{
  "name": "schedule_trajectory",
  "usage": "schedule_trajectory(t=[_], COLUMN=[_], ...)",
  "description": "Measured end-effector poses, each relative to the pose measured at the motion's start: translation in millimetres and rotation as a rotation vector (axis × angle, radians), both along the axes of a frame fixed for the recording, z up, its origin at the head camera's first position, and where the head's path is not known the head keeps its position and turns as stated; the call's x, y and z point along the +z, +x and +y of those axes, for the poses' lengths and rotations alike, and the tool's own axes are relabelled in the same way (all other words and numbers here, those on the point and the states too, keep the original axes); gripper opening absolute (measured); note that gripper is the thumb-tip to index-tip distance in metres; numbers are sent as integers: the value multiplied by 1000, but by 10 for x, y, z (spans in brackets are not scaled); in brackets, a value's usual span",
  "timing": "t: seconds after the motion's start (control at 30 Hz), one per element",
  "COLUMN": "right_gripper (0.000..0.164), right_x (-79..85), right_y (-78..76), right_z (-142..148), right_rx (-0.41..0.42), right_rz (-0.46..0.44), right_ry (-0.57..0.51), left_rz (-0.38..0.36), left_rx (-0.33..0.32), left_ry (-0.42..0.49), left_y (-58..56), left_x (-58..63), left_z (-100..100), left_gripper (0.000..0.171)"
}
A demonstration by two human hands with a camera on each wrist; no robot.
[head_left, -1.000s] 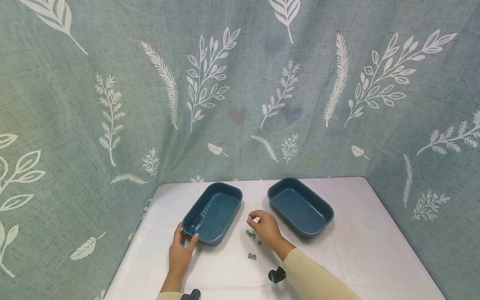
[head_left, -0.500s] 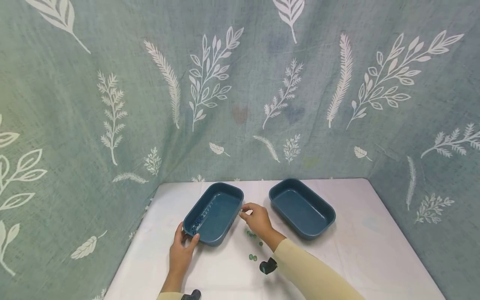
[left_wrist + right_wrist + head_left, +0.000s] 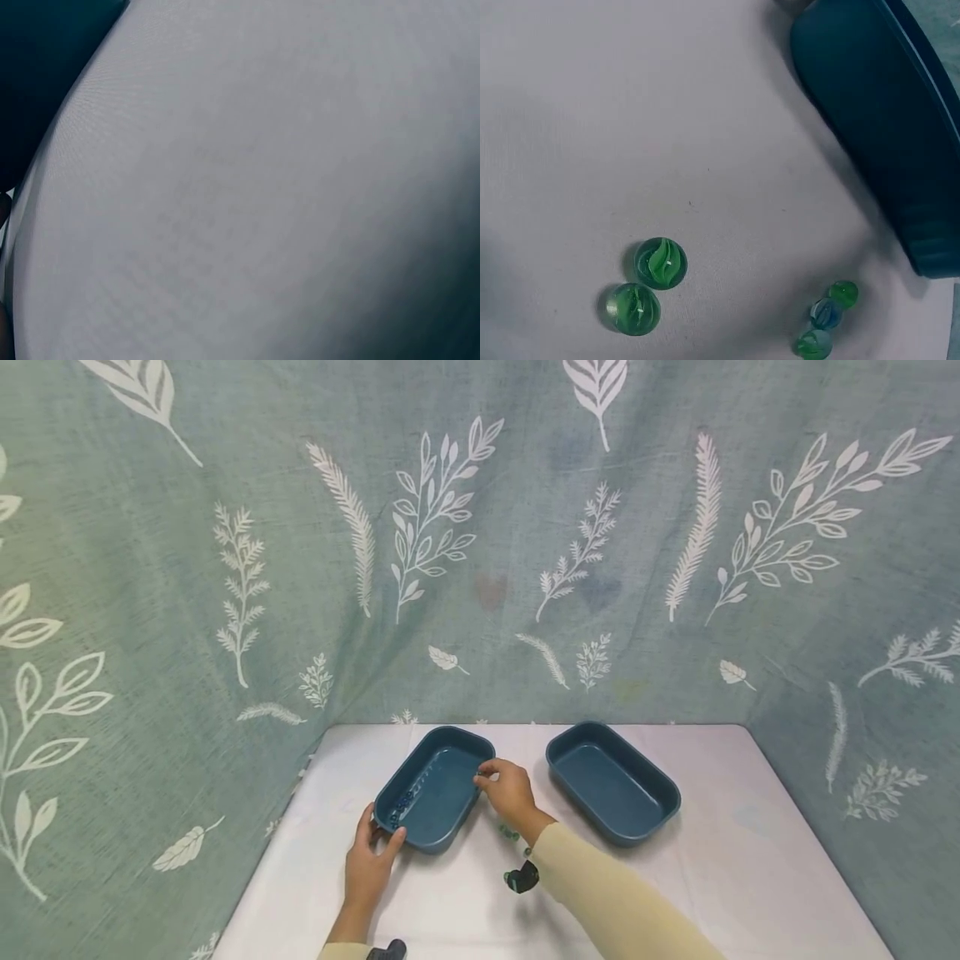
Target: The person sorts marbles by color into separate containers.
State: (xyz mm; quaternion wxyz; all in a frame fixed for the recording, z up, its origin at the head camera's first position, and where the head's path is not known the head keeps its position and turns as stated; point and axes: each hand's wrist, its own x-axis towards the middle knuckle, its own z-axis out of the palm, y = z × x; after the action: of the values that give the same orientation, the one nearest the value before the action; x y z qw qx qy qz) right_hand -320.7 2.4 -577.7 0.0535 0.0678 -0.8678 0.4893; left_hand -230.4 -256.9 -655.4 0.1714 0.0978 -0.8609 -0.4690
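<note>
My left hand [image 3: 367, 864] grips the near left corner of the left blue tub [image 3: 427, 837], thumb at its front edge and fingers round its side. Several dark blue marbles [image 3: 402, 803] lie along the left side inside this tub. Over the tub's right rim, my right hand [image 3: 510, 792] pinches a small marble [image 3: 478, 773] between thumb and fingertips. Green marbles [image 3: 508, 832] lie on the table beneath the right forearm, partly hidden. In the right wrist view, a pair of green marbles [image 3: 660, 263] sits apart from a row of three marbles [image 3: 826, 313].
A second blue tub [image 3: 670, 781] stands on the right of the white table [image 3: 720, 877]. Patterned green cloth [image 3: 480, 685] hangs behind and at both sides. The left wrist view shows mostly tabletop [image 3: 240, 187] and a dark tub edge [image 3: 52, 67].
My right hand has moved left with the marble, from above the table to the left tub's right rim. The left hand keeps its hold on the tub. The head view has shifted slightly.
</note>
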Motion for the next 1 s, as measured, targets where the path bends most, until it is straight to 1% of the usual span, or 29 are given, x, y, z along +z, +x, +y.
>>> schedule_trajectory(t=[0.1,0.27,0.37,0.5,0.6,0.83,1.0], right_gripper=[17,17,17,17,17,18,18], right_x=[-26,-86,-105,-86,-73,-42,-42], right_y=[-39,-70,-67,-50,-28,-1,5], right_z=[-2,-22,-47,-83,-97,-93,-82], right_rx=[-18,-20,-11,5,2,-2,1], right_rz=[-11,-18,-20,-19,-26,-14,-10], right_ry=[1,-22,4,56,75,72,73], left_rz=[-4,-8,-15,-16,-15,-27,-21], left_rx=[3,-1,-7,-2,6,4,2], left_ry=[-1,2,-1,-8,-12,-13,-4], left_y=[-10,-6,2,0,2,-3,5], left_x=[-5,-7,4,1,-6,6,-15], left_z=[-3,-15,-8,-8,-10,-4,-10], left_gripper=[85,85,85,85,85,87,87])
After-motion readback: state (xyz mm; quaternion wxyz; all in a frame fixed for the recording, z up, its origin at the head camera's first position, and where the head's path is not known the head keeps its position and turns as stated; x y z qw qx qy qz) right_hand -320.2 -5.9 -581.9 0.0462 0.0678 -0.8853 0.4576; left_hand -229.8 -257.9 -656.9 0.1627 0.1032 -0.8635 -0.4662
